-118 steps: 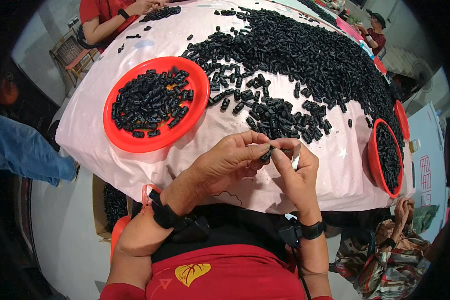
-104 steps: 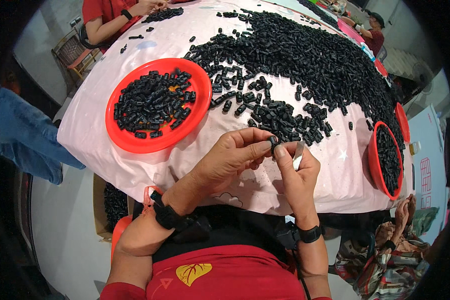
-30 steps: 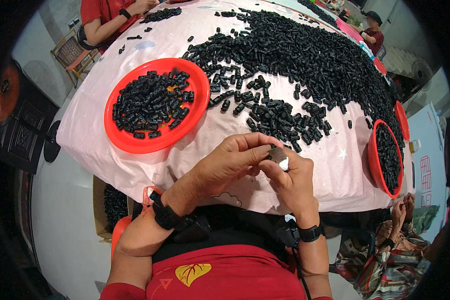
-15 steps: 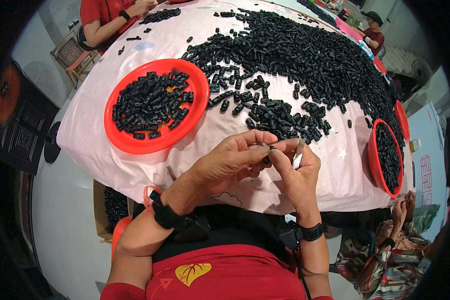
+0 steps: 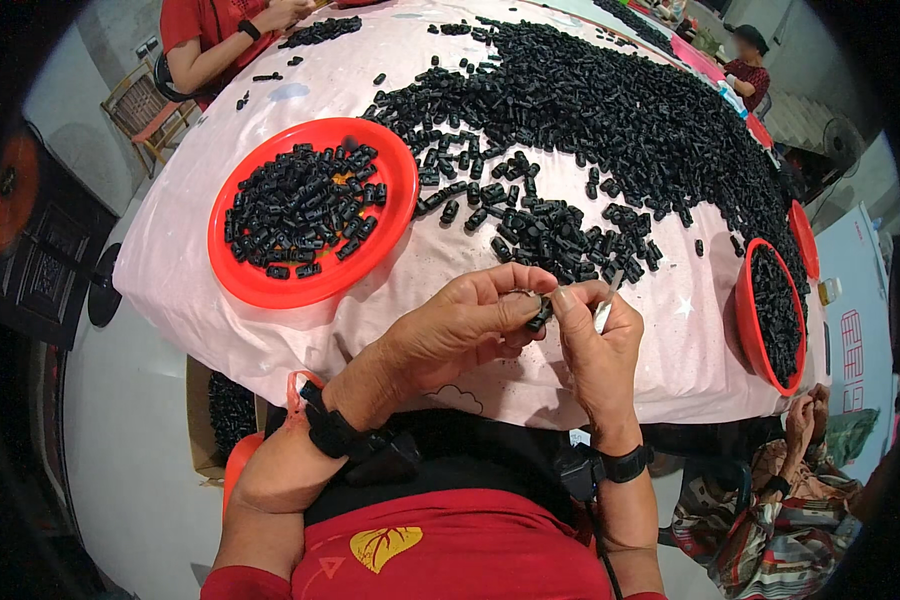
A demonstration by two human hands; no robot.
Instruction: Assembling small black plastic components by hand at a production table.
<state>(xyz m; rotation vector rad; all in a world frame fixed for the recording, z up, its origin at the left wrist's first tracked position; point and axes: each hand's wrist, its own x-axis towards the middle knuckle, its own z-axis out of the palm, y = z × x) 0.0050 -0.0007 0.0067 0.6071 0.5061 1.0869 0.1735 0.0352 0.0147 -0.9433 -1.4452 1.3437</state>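
Over the near side of the table, my left hand (image 5: 460, 318) is closed, pinching a small black plastic part (image 5: 541, 317) between thumb and fingers. My right hand (image 5: 600, 345) meets it there, thumb and forefinger pressed together by the upper end of that part. A thin, flat silvery tool like a small blade (image 5: 603, 314) sticks up from between the right fingers; its lower end is hidden in the hand. Just beyond my fingers lies a loose heap of similar black parts (image 5: 560, 235). To the left of my hands stands a red round tray (image 5: 400, 215) holding many more of them.
A large pile of black parts (image 5: 610, 110) spreads over the pink cloth (image 5: 170, 290). At the right edge stands a full red bowl (image 5: 743, 330). Other people sit around the table, one by a small pile (image 5: 322, 32). Below the left edge is an open cardboard box (image 5: 202, 430).
My right thumb and forefinger have shifted slightly up and away from the black part, which shows more now. The silvery tool has tilted to the right. My left hand has barely moved.
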